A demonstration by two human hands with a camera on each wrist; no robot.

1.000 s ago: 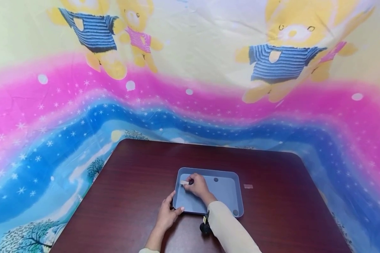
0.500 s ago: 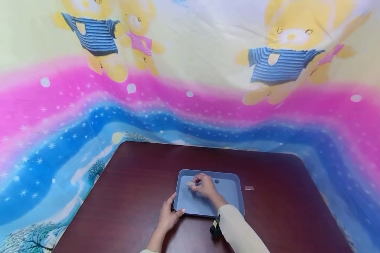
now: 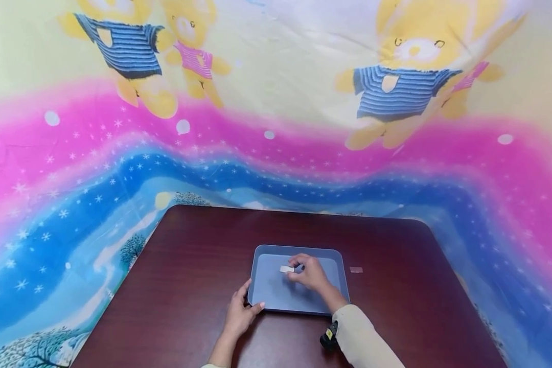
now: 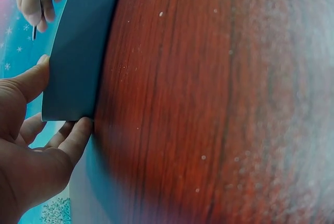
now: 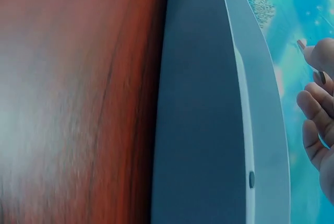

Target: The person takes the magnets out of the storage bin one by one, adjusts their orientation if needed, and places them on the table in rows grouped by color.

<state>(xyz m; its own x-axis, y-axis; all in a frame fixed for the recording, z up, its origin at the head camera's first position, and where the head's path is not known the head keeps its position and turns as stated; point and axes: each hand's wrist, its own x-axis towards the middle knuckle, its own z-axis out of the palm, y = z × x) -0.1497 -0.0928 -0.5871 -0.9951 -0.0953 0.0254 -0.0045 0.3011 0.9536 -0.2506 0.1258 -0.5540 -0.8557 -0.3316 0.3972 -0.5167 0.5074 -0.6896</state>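
Little slip (image 3: 356,270) at 3 o'clock off the tray (image 3: 273,295)
Right hand (image 3: 310,273) pinching a white tab (image 3: 286,269), left hand (image 3: 240,313) gripping its 8 o'clock corner

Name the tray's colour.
The tray is greyish blue, best seen in the head view.

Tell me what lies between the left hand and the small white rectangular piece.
In the head view: the blue-grey rectangular tray, its floor bare there.
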